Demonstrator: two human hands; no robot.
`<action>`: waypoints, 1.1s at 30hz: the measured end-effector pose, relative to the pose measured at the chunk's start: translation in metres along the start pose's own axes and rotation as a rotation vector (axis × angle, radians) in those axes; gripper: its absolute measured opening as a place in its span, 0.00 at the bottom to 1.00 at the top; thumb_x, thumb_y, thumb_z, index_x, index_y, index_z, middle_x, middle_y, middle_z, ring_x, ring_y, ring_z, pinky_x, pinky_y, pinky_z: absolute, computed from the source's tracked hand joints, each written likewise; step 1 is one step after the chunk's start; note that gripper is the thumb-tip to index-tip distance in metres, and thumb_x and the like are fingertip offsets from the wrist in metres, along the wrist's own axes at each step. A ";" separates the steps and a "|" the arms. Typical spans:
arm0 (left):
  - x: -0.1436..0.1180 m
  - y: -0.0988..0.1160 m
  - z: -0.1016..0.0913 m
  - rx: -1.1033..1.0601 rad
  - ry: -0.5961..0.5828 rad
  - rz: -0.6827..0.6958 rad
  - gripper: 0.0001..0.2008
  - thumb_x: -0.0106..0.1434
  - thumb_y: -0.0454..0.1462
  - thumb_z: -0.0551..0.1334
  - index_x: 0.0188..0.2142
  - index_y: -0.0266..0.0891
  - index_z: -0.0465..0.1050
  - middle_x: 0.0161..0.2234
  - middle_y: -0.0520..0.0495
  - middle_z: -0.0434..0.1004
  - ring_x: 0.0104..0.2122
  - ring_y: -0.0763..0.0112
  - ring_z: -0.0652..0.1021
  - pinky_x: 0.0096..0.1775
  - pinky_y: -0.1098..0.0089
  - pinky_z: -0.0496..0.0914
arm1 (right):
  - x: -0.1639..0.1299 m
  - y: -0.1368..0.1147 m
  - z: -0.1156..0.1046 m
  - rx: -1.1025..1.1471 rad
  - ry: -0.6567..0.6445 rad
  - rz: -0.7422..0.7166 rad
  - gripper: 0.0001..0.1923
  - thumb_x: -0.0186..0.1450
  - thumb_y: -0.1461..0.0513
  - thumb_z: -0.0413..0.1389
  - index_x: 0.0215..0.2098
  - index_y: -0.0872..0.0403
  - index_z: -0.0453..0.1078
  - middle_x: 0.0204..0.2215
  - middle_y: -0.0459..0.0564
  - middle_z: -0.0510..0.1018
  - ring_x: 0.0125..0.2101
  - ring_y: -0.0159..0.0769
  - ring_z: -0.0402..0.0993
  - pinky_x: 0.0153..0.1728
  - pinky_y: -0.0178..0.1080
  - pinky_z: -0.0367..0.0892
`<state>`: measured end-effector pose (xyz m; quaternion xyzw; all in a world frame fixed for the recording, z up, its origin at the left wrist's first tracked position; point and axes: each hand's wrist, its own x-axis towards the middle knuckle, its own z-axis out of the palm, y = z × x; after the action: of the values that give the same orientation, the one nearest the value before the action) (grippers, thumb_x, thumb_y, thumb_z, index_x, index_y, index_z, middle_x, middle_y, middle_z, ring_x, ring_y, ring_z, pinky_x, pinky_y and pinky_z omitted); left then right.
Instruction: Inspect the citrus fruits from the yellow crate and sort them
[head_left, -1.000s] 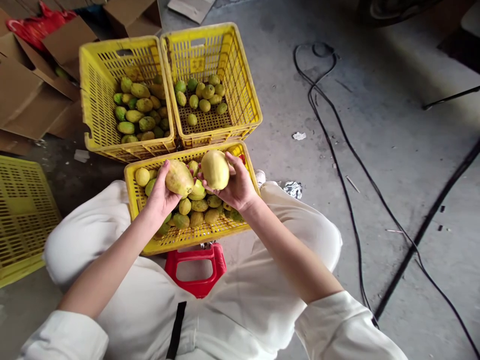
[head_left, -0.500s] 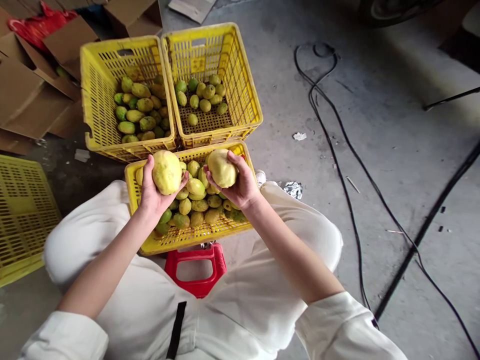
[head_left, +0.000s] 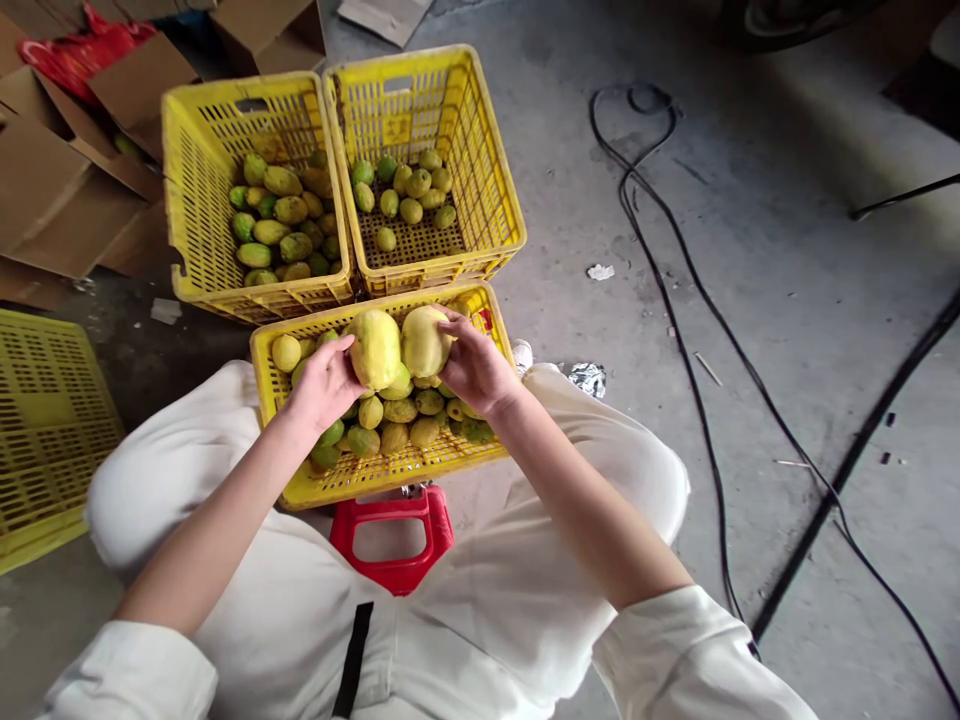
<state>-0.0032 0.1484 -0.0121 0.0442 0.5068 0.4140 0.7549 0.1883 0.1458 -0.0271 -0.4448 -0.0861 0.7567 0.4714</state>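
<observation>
left hand (head_left: pixel 322 385): at centre frame, over the near crate; its grip is wrapped round the left fruit (head_left: pixel 373 348), fingers curled on the fruit's left flank
right hand (head_left: pixel 474 368): just right of centre; its grip is cupped round the right fruit (head_left: pixel 424 341), fingertips over the top
the two fruits: held side by side and touching, just above the heap in the near crate (head_left: pixel 390 475), which sits in front of the person's lap
how they handle: round, pale yellow, each a full handful; they look firm-skinned with some weight, possibly a little waxy, though the view is too coarse to be sure; likely to bruise under hard squeezing or knocking
where to hold: across the widest part, palm beneath, fingers spread round the sides
around: far left crate (head_left: pixel 255 200) and far right crate (head_left: pixel 420 165) in the upper left hold smaller green-yellow fruit; red stool (head_left: pixel 394 540) below; cables (head_left: pixel 675 330) on the floor at right
</observation>
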 end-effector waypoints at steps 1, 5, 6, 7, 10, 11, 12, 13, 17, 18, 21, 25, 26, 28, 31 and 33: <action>0.002 0.000 -0.002 0.008 0.004 0.017 0.11 0.67 0.33 0.60 0.48 0.39 0.76 0.44 0.44 0.84 0.55 0.56 0.81 0.55 0.58 0.79 | -0.002 -0.001 0.000 -0.022 -0.001 -0.019 0.17 0.58 0.61 0.64 0.44 0.44 0.69 0.38 0.41 0.83 0.48 0.41 0.81 0.47 0.41 0.80; 0.005 -0.005 -0.009 0.024 -0.047 0.080 0.14 0.63 0.34 0.68 0.48 0.42 0.76 0.45 0.45 0.84 0.55 0.56 0.81 0.52 0.61 0.80 | -0.007 0.002 0.005 -0.048 -0.056 -0.047 0.24 0.55 0.62 0.70 0.48 0.45 0.70 0.40 0.43 0.82 0.47 0.41 0.80 0.49 0.43 0.80; 0.004 -0.006 -0.011 0.041 -0.069 0.097 0.16 0.61 0.34 0.70 0.49 0.42 0.76 0.45 0.45 0.83 0.55 0.56 0.81 0.53 0.61 0.80 | -0.008 0.005 0.007 -0.046 -0.078 -0.038 0.24 0.55 0.61 0.71 0.48 0.46 0.70 0.41 0.45 0.83 0.48 0.43 0.80 0.51 0.45 0.79; 0.003 -0.007 -0.012 0.065 -0.092 0.117 0.19 0.59 0.34 0.72 0.50 0.42 0.76 0.45 0.45 0.83 0.56 0.55 0.81 0.54 0.61 0.79 | -0.008 0.009 0.009 -0.045 -0.096 -0.028 0.23 0.56 0.59 0.70 0.48 0.47 0.71 0.41 0.46 0.83 0.49 0.44 0.80 0.52 0.47 0.79; 0.000 -0.007 -0.013 0.141 -0.136 0.159 0.26 0.55 0.33 0.74 0.53 0.43 0.75 0.46 0.46 0.83 0.57 0.55 0.80 0.57 0.60 0.77 | -0.005 0.022 0.012 -0.025 -0.084 -0.001 0.19 0.59 0.55 0.68 0.46 0.49 0.71 0.42 0.49 0.83 0.49 0.46 0.79 0.54 0.48 0.78; -0.001 -0.006 -0.011 0.146 -0.138 0.160 0.26 0.56 0.33 0.74 0.54 0.44 0.75 0.47 0.46 0.83 0.58 0.55 0.79 0.58 0.60 0.77 | -0.003 0.026 0.013 -0.006 -0.064 0.011 0.19 0.59 0.54 0.68 0.45 0.49 0.70 0.41 0.48 0.83 0.49 0.46 0.79 0.54 0.48 0.78; -0.001 -0.004 -0.010 0.135 -0.127 0.152 0.23 0.59 0.35 0.72 0.53 0.43 0.75 0.47 0.45 0.83 0.58 0.55 0.79 0.58 0.60 0.77 | -0.001 0.030 0.012 0.018 -0.050 0.030 0.19 0.59 0.53 0.67 0.45 0.48 0.70 0.41 0.47 0.83 0.50 0.46 0.79 0.53 0.48 0.78; -0.002 -0.001 -0.007 0.109 -0.108 0.134 0.17 0.63 0.37 0.69 0.52 0.43 0.75 0.47 0.44 0.83 0.59 0.54 0.79 0.58 0.59 0.77 | 0.001 0.032 0.011 0.047 -0.046 0.055 0.19 0.59 0.52 0.66 0.44 0.48 0.70 0.40 0.47 0.83 0.50 0.47 0.79 0.53 0.48 0.78; -0.002 0.008 0.001 -0.011 0.009 0.065 0.11 0.72 0.37 0.54 0.45 0.41 0.76 0.42 0.43 0.84 0.58 0.54 0.80 0.56 0.56 0.79 | 0.005 0.032 0.004 0.133 -0.062 0.106 0.16 0.60 0.50 0.58 0.43 0.47 0.70 0.39 0.49 0.84 0.51 0.51 0.78 0.49 0.53 0.80; -0.003 0.010 0.001 -0.017 0.026 0.063 0.10 0.71 0.35 0.55 0.45 0.41 0.76 0.41 0.44 0.84 0.57 0.55 0.80 0.55 0.57 0.79 | 0.005 0.030 0.002 0.138 -0.056 0.100 0.15 0.60 0.51 0.56 0.44 0.46 0.70 0.39 0.48 0.84 0.51 0.51 0.79 0.48 0.53 0.80; -0.004 0.011 -0.003 0.015 0.005 0.090 0.09 0.66 0.33 0.64 0.46 0.42 0.76 0.43 0.44 0.85 0.56 0.54 0.81 0.54 0.60 0.80 | 0.005 0.027 -0.001 0.110 -0.061 0.094 0.17 0.60 0.52 0.56 0.46 0.47 0.71 0.39 0.48 0.84 0.51 0.49 0.79 0.48 0.52 0.80; -0.004 0.004 -0.011 0.080 -0.139 0.121 0.23 0.54 0.33 0.75 0.50 0.42 0.76 0.45 0.43 0.85 0.56 0.51 0.81 0.54 0.58 0.80 | 0.002 0.026 0.000 0.080 -0.124 -0.019 0.24 0.57 0.49 0.64 0.49 0.46 0.71 0.43 0.47 0.84 0.52 0.48 0.79 0.51 0.49 0.79; -0.004 0.000 -0.012 0.098 -0.172 0.108 0.26 0.53 0.33 0.76 0.51 0.43 0.76 0.45 0.43 0.85 0.56 0.51 0.81 0.54 0.57 0.80 | 0.000 0.026 0.001 0.081 -0.142 -0.042 0.25 0.56 0.49 0.65 0.50 0.46 0.72 0.43 0.47 0.84 0.53 0.48 0.79 0.52 0.49 0.79; -0.003 -0.008 -0.012 0.121 -0.196 0.072 0.28 0.51 0.35 0.77 0.52 0.44 0.76 0.45 0.43 0.84 0.57 0.50 0.80 0.55 0.55 0.79 | -0.002 0.027 0.004 0.084 -0.159 -0.050 0.25 0.57 0.48 0.65 0.49 0.47 0.72 0.43 0.48 0.84 0.53 0.49 0.79 0.53 0.49 0.78; -0.002 -0.017 -0.009 0.115 -0.139 0.047 0.27 0.53 0.36 0.76 0.52 0.41 0.75 0.47 0.40 0.83 0.59 0.49 0.78 0.56 0.54 0.78 | -0.003 0.028 0.007 0.075 -0.116 -0.018 0.22 0.58 0.49 0.65 0.48 0.46 0.73 0.42 0.48 0.84 0.54 0.49 0.78 0.53 0.49 0.78; -0.002 -0.017 -0.007 0.093 -0.104 0.058 0.21 0.58 0.38 0.72 0.51 0.40 0.75 0.49 0.39 0.83 0.60 0.50 0.77 0.58 0.54 0.77 | -0.002 0.026 0.008 0.074 -0.090 0.007 0.20 0.59 0.51 0.63 0.48 0.46 0.73 0.42 0.47 0.84 0.55 0.49 0.78 0.53 0.50 0.77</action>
<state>0.0009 0.1335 -0.0227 0.1152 0.4838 0.4090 0.7651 0.1657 0.1325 -0.0360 -0.3929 -0.0777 0.7802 0.4805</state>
